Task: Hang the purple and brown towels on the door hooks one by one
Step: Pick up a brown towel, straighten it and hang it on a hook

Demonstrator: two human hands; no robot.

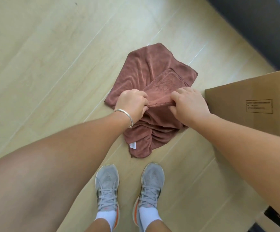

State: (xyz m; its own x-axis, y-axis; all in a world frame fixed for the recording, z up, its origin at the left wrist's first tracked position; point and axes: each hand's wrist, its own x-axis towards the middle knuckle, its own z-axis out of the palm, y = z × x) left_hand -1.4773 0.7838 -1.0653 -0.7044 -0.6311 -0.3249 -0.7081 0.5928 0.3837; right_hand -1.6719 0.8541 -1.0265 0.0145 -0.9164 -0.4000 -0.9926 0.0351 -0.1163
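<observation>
Head view: brown towel (146, 77) on the floor (44, 56), just left of a cardboard box (252, 104), near the feet. Left hand (132, 104) and right hand (189, 104) both pinch its hem, fingers curled round the cloth. Step, as judged: picking up. Next: lift, carry to hooks, none in view. Long axis runs near to far; label end near

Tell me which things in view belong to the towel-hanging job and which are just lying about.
Part of the job:
- brown towel, gathered up off the wooden floor
- left hand, gripping its upper edge
- right hand, gripping the same edge

Lying about:
- cardboard box, to the right

No purple towel or door hooks show in this view.
</observation>
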